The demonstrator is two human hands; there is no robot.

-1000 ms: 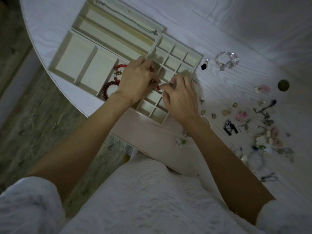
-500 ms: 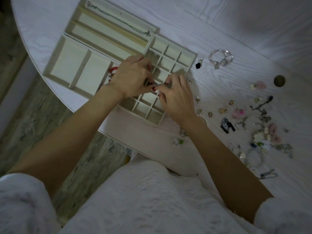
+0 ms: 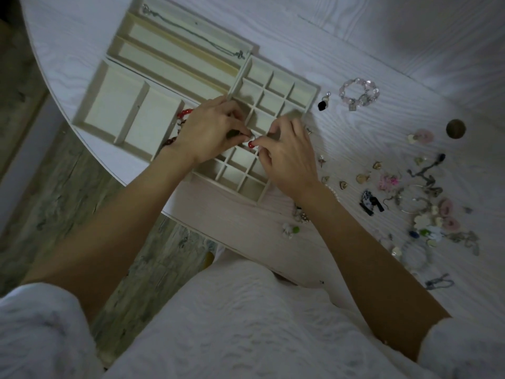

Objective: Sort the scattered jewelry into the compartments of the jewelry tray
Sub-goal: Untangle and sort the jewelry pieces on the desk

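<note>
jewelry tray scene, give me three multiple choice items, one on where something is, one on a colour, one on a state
1. Where does the thin chain necklace lie?
A. in the far long compartment of the jewelry tray
B. on the floor
C. on the person's lap

2. What colour is the small bead between the two hands?
A. blue
B. red
C. yellow

3. What is the right hand doing?
A. lying flat on the table
B. hanging at the person's side
C. pinching the bead piece with the left hand

Key: 1 A, the chain runs along that slot; 2 B, it shows red; 3 C, both hands' fingers meet on it above the small grid.
</note>
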